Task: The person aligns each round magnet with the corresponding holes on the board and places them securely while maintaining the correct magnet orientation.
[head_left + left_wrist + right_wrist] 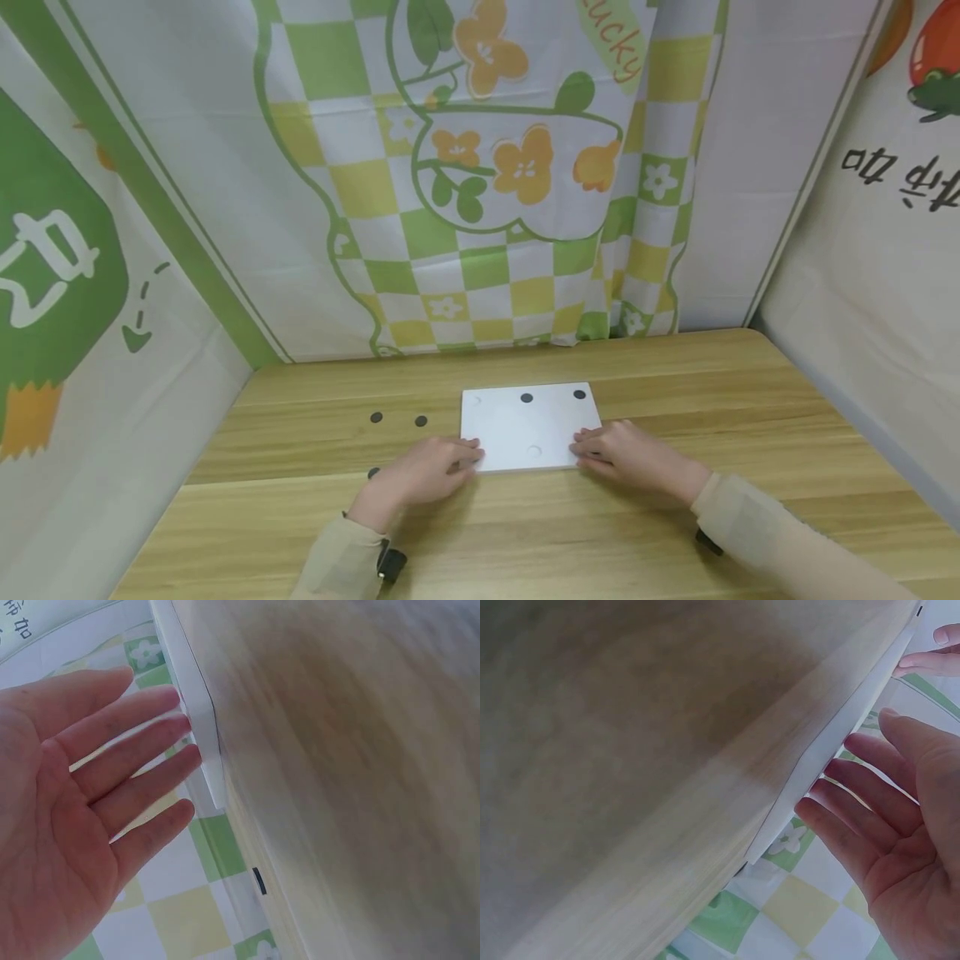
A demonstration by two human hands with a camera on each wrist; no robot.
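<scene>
A white rectangular board (517, 429) lies flat on the table. Two black discs (527, 397) sit along its far side, and two pale round recesses (533, 451) show at its far left and near middle. With fairly straight fingers, my left hand (427, 472) touches the board's near left corner. On the opposite side, my right hand (630, 454) rests its fingertips on the near right part. Both wrist views show the fingers of the left hand (97, 772) and right hand (907, 802) extended against the white board, palms facing the camera and holding nothing.
Left of the board, black discs (421, 421) lie loose on the wooden table (675, 542); one (372, 472) is partly hidden behind my left hand. A patterned curtain (487, 275) hangs behind the table's far edge, with printed cloths at both sides.
</scene>
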